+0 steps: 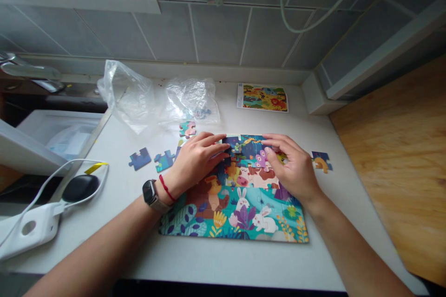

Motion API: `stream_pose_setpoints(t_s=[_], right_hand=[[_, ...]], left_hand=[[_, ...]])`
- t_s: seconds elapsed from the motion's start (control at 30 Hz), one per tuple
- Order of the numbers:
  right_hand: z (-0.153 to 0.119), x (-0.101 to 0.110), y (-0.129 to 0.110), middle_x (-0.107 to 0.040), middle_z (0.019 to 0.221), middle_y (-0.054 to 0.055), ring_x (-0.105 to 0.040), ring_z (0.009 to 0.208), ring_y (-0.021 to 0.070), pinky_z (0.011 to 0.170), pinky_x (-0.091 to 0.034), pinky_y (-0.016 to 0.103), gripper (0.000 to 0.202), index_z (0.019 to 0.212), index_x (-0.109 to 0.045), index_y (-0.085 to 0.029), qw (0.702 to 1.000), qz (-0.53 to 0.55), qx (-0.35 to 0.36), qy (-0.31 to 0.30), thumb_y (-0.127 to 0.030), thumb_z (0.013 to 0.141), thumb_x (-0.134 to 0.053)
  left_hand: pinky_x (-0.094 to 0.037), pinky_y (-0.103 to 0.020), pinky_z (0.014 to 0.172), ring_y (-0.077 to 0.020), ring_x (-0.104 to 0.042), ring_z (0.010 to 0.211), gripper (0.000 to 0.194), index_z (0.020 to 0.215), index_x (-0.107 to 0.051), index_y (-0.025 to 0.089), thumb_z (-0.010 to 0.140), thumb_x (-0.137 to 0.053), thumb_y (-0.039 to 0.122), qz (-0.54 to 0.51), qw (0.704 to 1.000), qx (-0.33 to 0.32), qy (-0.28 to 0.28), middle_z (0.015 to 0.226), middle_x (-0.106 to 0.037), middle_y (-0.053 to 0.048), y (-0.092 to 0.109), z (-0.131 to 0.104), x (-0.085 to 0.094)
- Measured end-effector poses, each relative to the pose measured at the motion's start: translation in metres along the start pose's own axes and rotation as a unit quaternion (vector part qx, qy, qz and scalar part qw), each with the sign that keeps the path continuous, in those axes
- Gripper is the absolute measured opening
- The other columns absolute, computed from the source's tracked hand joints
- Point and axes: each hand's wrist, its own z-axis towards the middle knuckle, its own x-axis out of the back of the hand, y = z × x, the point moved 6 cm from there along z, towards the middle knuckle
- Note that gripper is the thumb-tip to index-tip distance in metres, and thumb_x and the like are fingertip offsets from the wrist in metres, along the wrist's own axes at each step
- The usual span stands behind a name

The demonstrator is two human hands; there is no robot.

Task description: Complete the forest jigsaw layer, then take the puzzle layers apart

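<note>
Surveying the white countertop point(104, 204), we find the partly assembled jigsaw puzzle point(223, 218) lying flat at its middle. Behind it we record clear plastic bags point(130, 97). We note the left hand point(195, 160) over the puzzle's upper left, fingers outstretched; the right hand point(294, 167) curls at the upper right, its grip we cannot tell. We list a picture card point(265, 97) farther back and loose pieces point(140, 158) on either side.

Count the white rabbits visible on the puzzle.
2: an upper rabbit above the purple plant and a lower rabbit right of it. The left hand and right hand cover parts of the puzzle, so more may be hidden.
</note>
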Motion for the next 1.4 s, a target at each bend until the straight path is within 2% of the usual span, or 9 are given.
stream_pose_setpoints(t_s=[0.1,0.27,0.53,0.67,0.77,0.87,1.17,1.27,1.4], right_hand=[[-0.001,-0.012,0.003,-0.071,0.142,0.01,-0.059,0.139,0.034,0.119,-0.046,0.063,0.027,0.121,-0.078,-0.025,0.993,-0.093,0.04,-0.061,-0.03,0.1,-0.063],[-0.006,-0.027,0.01,-0.057,0.159,0.011,-0.047,0.152,0.0356,0.123,-0.042,0.064,0.038,0.135,-0.073,-0.022,0.979,-0.144,0.051,-0.132,-0.034,0.103,-0.058],[-0.008,-0.027,0.011,-0.056,0.161,0.009,-0.047,0.152,0.0356,0.123,-0.042,0.065,0.039,0.14,-0.071,-0.027,0.974,-0.167,0.064,-0.139,-0.034,0.105,-0.055],[-0.01,-0.03,0.006,-0.043,0.17,0.009,-0.045,0.152,0.0369,0.122,-0.043,0.063,0.041,0.146,-0.067,-0.031,0.966,-0.206,0.068,-0.144,-0.035,0.106,-0.056],[-0.012,-0.034,0.003,-0.037,0.173,0.008,-0.042,0.153,0.0413,0.121,-0.042,0.066,0.045,0.149,-0.064,-0.035,0.957,-0.229,0.07,-0.161,-0.042,0.105,-0.06],[-0.013,-0.036,0.002,-0.037,0.173,0.008,-0.04,0.154,0.0433,0.121,-0.04,0.068,0.048,0.15,-0.062,-0.038,0.953,-0.239,0.066,-0.174,-0.049,0.103,-0.061],[-0.013,-0.038,0.007,-0.041,0.171,0.008,-0.037,0.156,0.0428,0.122,-0.038,0.068,0.048,0.151,-0.061,-0.039,0.949,-0.249,0.06,-0.185,-0.051,0.104,-0.058],[-0.014,-0.038,0.009,-0.042,0.17,0.011,-0.035,0.157,0.0401,0.123,-0.038,0.066,0.056,0.159,-0.052,-0.035,0.945,-0.262,0.058,-0.187,-0.053,0.105,-0.055],[-0.015,-0.038,0.011,-0.042,0.17,0.01,-0.034,0.159,0.0369,0.126,-0.036,0.062,0.062,0.16,-0.05,-0.028,0.938,-0.279,0.048,-0.198,-0.058,0.106,-0.051]], left_hand=[[-0.063,-0.047,0.092,-0.0254,-0.068,0.11,0.019,0.112,-0.08,0.023,0.105,-0.064,0.03,0.006,1.0,0.008,0.004,0.132,-0.075,-0.01,-0.008,0.002,-0.007],[-0.06,-0.055,0.101,-0.0297,-0.063,0.126,0.023,0.12,-0.078,0.024,0.106,-0.06,0.024,0.013,1.0,0.012,-0.022,0.136,-0.073,-0.011,-0.01,0.003,-0.018],[-0.057,-0.057,0.106,-0.0308,-0.06,0.133,0.03,0.125,-0.076,0.025,0.105,-0.055,0.017,0.032,0.999,0.009,-0.034,0.142,-0.069,-0.011,-0.006,0.003,-0.019],[-0.059,-0.056,0.103,-0.0313,-0.063,0.129,0.03,0.126,-0.075,0.024,0.105,-0.056,0.017,0.041,0.998,0.008,-0.039,0.139,-0.07,-0.012,-0.004,0.004,-0.019],[-0.059,-0.055,0.101,-0.0315,-0.064,0.126,0.03,0.127,-0.075,0.024,0.104,-0.056,0.016,0.04,0.998,0.011,-0.038,0.139,-0.07,-0.012,-0.004,0.004,-0.018],[-0.06,-0.054,0.098,-0.0315,-0.065,0.124,0.028,0.125,-0.075,0.024,0.105,-0.057,0.018,0.035,0.999,0.008,-0.028,0.137,-0.071,-0.012,-0.004,0.004,-0.017],[-0.06,-0.052,0.097,-0.0303,-0.068,0.12,0.021,0.12,-0.077,0.023,0.105,-0.061,0.024,0.034,0.999,0.017,-0.007,0.134,-0.074,-0.01,-0.005,0.004,-0.017],[-0.06,-0.053,0.098,-0.0313,-0.071,0.118,0.019,0.117,-0.076,0.021,0.102,-0.067,0.028,0.044,0.999,0.024,0.008,0.129,-0.077,-0.009,-0.008,0.004,-0.011],[-0.061,-0.049,0.098,-0.0286,-0.074,0.114,0.022,0.116,-0.076,0.02,0.102,-0.069,0.034,0.034,0.999,0.019,0.008,0.123,-0.079,-0.011,-0.022,0.006,0.014]])
